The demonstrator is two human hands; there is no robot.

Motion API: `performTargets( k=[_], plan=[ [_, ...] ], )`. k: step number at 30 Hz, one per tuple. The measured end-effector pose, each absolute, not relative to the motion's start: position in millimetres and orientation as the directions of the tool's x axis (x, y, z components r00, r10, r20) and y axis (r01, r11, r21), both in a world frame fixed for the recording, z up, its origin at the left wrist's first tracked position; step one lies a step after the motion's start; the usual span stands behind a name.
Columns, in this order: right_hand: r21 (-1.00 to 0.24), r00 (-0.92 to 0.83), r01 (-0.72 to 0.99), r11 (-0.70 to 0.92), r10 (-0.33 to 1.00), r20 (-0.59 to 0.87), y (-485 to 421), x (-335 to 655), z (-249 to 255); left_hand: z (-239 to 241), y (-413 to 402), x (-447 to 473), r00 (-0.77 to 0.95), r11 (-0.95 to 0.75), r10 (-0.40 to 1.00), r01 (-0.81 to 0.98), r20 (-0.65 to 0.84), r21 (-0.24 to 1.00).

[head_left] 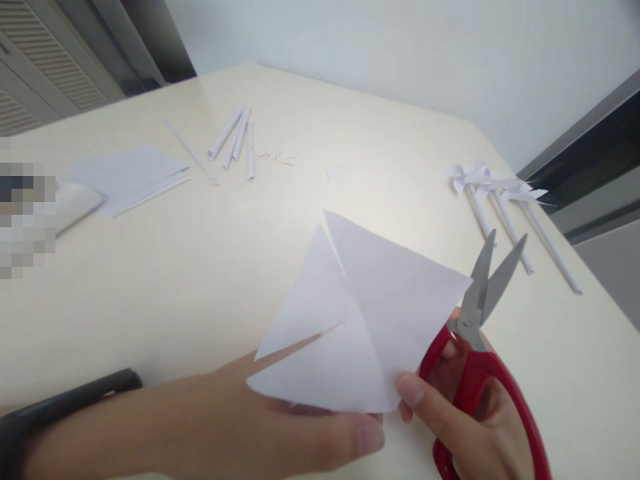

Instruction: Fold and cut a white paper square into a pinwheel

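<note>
Under the near edge of the cut paper square (pixel 370 313), my left hand (pixel 250 420) is closed on the sheet, holding it up off the table (pixel 150 280). At the square's right corner my right hand (pixel 465 427) is curled through the handles of the red scissors (pixel 480 333), its thumb pressing the paper too. The blades stand open, pointing away just past that corner. Two slits run from the corners toward the square's middle. I judge the risk lies there: a cut carried too far would reach the middle and sever a flap. A slack grip could tear it, and those open blades sit close to my fingers.
</note>
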State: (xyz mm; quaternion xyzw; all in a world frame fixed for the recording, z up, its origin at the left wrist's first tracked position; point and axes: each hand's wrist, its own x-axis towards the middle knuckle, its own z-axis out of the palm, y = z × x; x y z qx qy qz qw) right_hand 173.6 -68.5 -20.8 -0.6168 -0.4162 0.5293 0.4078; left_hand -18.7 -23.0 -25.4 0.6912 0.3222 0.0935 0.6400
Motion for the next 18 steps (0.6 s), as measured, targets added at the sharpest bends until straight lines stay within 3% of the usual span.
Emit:
performTargets(
  k=[2,11,18],
  plan=[
    [-0.938,0.098,0.073,-0.338,0.939,-0.331,-68.8,172.8,-22.1,-5.5,-14.5,-15.7,0.779,0.072,0.505,0.391,-0.371,0.918],
    [-0.941,0.084,0.118,-0.316,0.948,-0.308,-67.3,176.0,-23.0,-16.4,-10.6,-14.6,0.723,-0.011,0.63,0.373,-0.283,0.928],
    [-0.963,-0.134,0.115,-0.244,0.957,-0.258,-60.7,189.5,-28.5,-8.5,-6.2,-13.8,0.661,0.003,0.672,0.448,-0.333,0.894]
  ],
)
